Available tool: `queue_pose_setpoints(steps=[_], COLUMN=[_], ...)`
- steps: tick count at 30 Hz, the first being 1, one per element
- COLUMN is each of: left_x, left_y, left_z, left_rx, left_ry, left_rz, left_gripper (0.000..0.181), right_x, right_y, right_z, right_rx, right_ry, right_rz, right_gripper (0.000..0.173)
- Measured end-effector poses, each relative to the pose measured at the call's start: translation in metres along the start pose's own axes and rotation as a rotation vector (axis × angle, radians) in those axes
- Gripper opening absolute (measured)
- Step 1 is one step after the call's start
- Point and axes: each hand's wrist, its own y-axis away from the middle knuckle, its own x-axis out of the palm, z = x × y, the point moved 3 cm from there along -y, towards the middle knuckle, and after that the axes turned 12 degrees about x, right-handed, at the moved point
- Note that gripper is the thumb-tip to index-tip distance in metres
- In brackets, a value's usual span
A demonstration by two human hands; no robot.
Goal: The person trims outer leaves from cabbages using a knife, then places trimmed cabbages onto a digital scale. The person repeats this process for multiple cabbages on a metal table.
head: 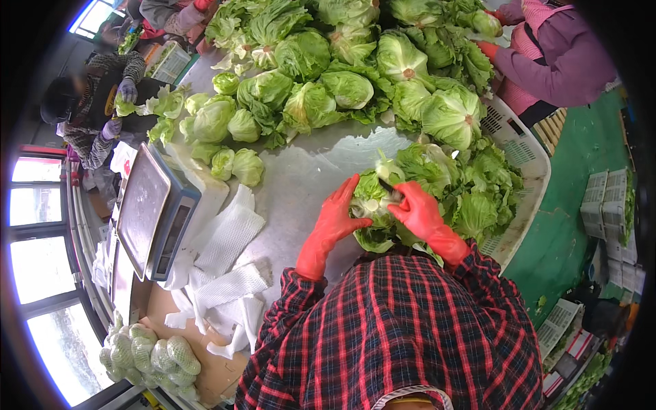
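My left hand (pixel 335 218), in a red rubber glove, steadies the left side of a lettuce head (pixel 371 201), fingers spread against its leaves. In a matching glove, my right hand (pixel 421 211) is closed on a small knife (pixel 385 185), whose dark blade lies across the top of that lettuce near its pale cut stem. Loose green leaves (pixel 479 205) are piled just right of my right hand. Several whole lettuce heads (pixel 353 89) are heaped beyond both hands on the metal table (pixel 292 189).
A scale (pixel 171 215) with a metal pan stands left, beside white foam net sleeves (pixel 225 246). Net-wrapped heads (pixel 148 353) fill a cardboard box (pixel 218 376) at lower left. A white plastic crate (pixel 535 169) edges the right side. Co-workers (pixel 558 56) (pixel 100 97) handle lettuce at the far sides.
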Motion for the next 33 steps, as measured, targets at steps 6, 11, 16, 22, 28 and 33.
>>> queue_pose_setpoints(steps=[6,11,16,22,28,33], left_x=[0.016,0.020,0.021,0.022,0.016,-0.002], left_y=[-0.008,-0.003,0.000,0.009,0.003,0.015], left_z=[-0.009,0.004,0.012,0.034,0.039,0.050], left_rx=[-0.066,-0.127,-0.072,-0.043,-0.072,0.022], left_ry=[-0.083,0.028,0.027,0.286,0.245,-0.038], left_rz=[-0.073,-0.120,-0.134,-0.168,-0.130,-0.426], left_gripper=[0.100,0.099,0.094,0.092,0.086,0.070], right_x=[0.002,-0.005,-0.014,0.000,-0.002,0.031], right_y=[0.003,-0.001,-0.011,-0.039,-0.035,-0.066], right_z=[-0.010,-0.011,-0.095,-0.107,-0.038,-0.093], right_rx=[-0.202,-0.364,0.243,0.375,0.312,0.628], right_ry=[0.169,0.128,-0.227,-0.233,-0.372,-0.811], right_rz=[0.024,0.082,-0.225,-0.254,0.062,0.208], right_gripper=[0.028,0.020,0.019,0.027,0.041,0.031])
